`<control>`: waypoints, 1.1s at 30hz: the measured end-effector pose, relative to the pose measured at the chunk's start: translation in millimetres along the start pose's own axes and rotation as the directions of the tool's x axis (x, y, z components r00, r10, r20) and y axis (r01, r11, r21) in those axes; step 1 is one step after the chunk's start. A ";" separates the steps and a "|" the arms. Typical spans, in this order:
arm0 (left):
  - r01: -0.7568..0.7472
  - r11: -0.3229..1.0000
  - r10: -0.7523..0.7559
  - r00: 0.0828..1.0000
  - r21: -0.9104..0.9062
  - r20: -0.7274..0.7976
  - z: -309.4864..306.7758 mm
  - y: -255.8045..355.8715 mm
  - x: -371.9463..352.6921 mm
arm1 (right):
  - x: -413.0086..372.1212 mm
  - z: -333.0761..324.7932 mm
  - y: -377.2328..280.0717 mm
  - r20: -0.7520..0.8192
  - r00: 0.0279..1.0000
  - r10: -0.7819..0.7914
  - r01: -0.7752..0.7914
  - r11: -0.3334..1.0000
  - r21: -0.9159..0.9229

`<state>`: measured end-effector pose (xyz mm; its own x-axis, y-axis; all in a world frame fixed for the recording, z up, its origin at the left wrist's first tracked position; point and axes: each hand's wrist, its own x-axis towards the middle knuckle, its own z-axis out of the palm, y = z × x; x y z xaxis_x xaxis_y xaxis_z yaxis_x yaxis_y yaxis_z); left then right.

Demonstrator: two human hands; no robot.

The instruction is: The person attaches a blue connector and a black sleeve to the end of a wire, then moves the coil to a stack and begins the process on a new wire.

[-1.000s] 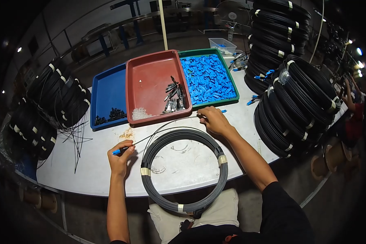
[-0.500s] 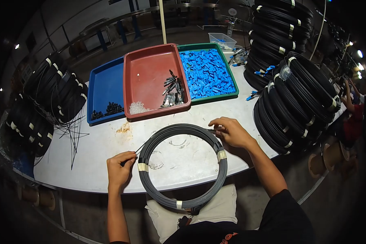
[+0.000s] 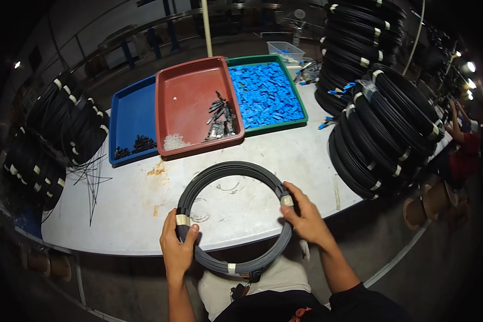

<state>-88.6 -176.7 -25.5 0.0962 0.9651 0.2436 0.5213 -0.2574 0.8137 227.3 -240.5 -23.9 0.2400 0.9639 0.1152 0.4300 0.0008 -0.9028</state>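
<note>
A coil of black cable (image 3: 228, 170), bound with pale tape at several spots, rests partly on the white table and reaches over its front edge toward my lap. My left hand (image 3: 178, 244) grips the coil's left side just by a tape band, thumb on the inside. On the opposite side my right hand (image 3: 304, 214) is closed around the coil at another tape band, thumb across the ring. The fingertips under the cable are partly hidden.
Beyond the coil stand a blue tray (image 3: 131, 115) with black parts, a red tray (image 3: 193, 91) with dark and clear pieces, and a green tray (image 3: 273, 129) of blue connectors. Stacked cable coils (image 3: 383, 134) flank the right; more coils (image 3: 64, 123) stand left. A person (image 3: 467, 145) is far right.
Both hands have let go of the thin cable ends and moved onto the coil's sides, now gripping it. The view has shifted slightly, so the scene sits a little further left.
</note>
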 end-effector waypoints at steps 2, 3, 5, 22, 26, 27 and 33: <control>0.081 0.997 -0.079 0.992 0.017 -0.101 9.7 4.5 -1.8 | -7.9 13.0 -3.9 -0.072 0.997 -0.022 0.022 1.000 -0.011; 0.082 0.994 -0.091 0.985 -0.067 -0.144 16.5 -0.2 -3.0 | -10.3 20.6 -4.9 -0.100 0.995 -0.024 0.022 1.000 -0.023; 0.069 0.996 -0.075 0.989 -0.052 -0.130 17.2 -3.9 -2.7 | -13.8 35.6 -13.5 -0.174 0.985 -0.005 -0.002 0.999 -0.037; 0.114 0.962 -0.101 0.993 0.247 -0.065 -1.1 2.8 33.7 | -12.7 43.4 -13.9 -0.245 0.969 0.024 -0.030 0.999 -0.023; 0.114 0.930 -0.184 0.967 0.348 0.174 -5.2 26.1 41.3 | -10.4 38.8 -16.2 -0.149 0.981 0.120 -0.116 0.993 0.034; 0.126 0.943 -0.183 0.969 0.308 0.165 -5.9 17.8 39.6 | -11.5 39.5 -15.3 -0.153 0.981 0.120 -0.114 0.992 0.044; 0.190 0.982 -0.188 0.964 0.006 0.190 -3.3 20.1 34.0 | -11.4 37.8 -24.8 -0.180 0.976 0.120 -0.118 0.993 0.025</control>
<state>-77.7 -149.2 0.8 0.1563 0.9875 -0.0185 0.5348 -0.0688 0.8422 181.0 -241.5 -18.5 0.4428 0.8932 0.0785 0.3768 -0.1059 -0.9202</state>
